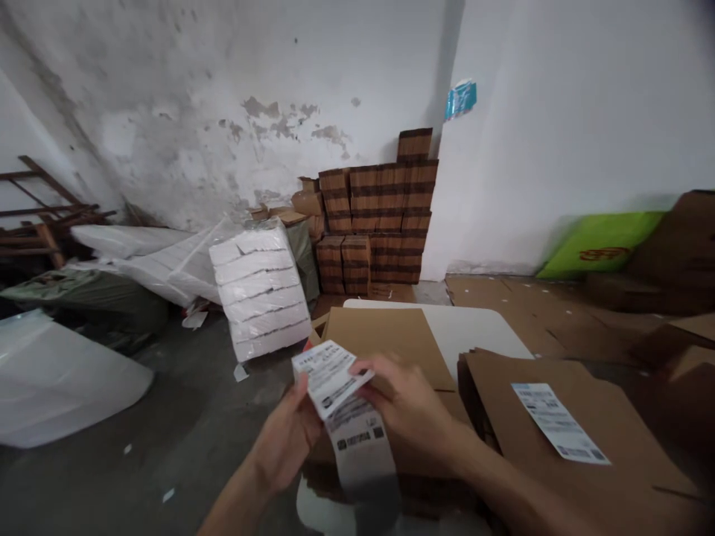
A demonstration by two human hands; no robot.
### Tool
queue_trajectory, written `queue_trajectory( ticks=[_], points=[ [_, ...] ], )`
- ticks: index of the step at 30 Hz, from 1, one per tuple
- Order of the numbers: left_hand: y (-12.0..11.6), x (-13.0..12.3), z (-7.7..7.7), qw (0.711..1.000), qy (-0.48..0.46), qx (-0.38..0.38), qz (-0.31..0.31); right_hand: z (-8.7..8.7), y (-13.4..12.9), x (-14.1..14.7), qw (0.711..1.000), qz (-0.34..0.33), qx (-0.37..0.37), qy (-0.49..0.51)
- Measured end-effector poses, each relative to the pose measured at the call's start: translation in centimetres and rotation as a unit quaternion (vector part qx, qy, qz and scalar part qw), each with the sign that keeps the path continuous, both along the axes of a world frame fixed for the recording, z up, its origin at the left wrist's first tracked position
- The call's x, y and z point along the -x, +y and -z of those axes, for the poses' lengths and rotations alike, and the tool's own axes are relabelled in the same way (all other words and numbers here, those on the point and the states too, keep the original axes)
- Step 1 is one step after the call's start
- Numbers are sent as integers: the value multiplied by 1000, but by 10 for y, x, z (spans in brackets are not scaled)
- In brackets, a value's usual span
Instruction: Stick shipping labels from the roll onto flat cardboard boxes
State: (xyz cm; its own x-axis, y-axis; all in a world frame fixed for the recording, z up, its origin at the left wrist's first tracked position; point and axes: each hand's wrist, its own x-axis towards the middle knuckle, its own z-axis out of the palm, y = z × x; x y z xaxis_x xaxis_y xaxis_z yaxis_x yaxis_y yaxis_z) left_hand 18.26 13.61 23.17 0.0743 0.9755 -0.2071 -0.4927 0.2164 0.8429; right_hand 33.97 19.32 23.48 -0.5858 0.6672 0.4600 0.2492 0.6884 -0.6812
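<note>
My left hand (284,439) grips a stack of printed shipping labels (329,372) from the left, its thumb on the edge. Fingers of my right hand (410,406) pinch the right corner of the top label. A strip of labels (363,454) hangs down below the stack, blurred at its lower end. Under both hands lies a pile of flat brown cardboard (380,335) on a white table (463,327). To the right, another pile of flattened cardboard boxes (491,372) carries a single label (558,420) on its top sheet.
Bundled cardboard (385,216) is stacked against the wall. A plastic-wrapped white bundle (262,290) stands on the floor at left, near white wrapped rolls (61,387) and a green sack (89,298). A bright green bag (603,242) leans at the right wall.
</note>
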Motion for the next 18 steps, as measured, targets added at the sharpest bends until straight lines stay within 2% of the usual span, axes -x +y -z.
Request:
queue_trajectory(
  ticks=[3,4,6,8,10,11,13,15,16,18],
  points=[
    [9,11,2,987,-83,76,-111,1,-5,4,994,-49,-97,-13],
    [14,19,5,979,-98,84,-160,-5,-3,2,993,-55,-106,-7],
    [24,43,16,954,-98,77,-273,-22,11,-4,995,-57,-66,38],
    [28,68,27,918,-87,77,-379,-34,39,-13,993,-19,-4,115],
    [26,83,34,895,-77,65,-434,-32,73,-19,991,89,31,97],
    [23,85,35,898,-64,67,-431,-24,89,-19,987,150,36,51],
    [16,78,36,932,-14,100,-348,1,112,-18,973,218,37,-69],
    [9,62,36,958,76,134,-240,28,118,-18,963,230,34,-136],
    [7,54,38,963,124,135,-199,39,116,-21,962,229,32,-147],
    [6,42,42,962,186,105,-168,55,106,-34,953,240,39,-179]
  ],
)
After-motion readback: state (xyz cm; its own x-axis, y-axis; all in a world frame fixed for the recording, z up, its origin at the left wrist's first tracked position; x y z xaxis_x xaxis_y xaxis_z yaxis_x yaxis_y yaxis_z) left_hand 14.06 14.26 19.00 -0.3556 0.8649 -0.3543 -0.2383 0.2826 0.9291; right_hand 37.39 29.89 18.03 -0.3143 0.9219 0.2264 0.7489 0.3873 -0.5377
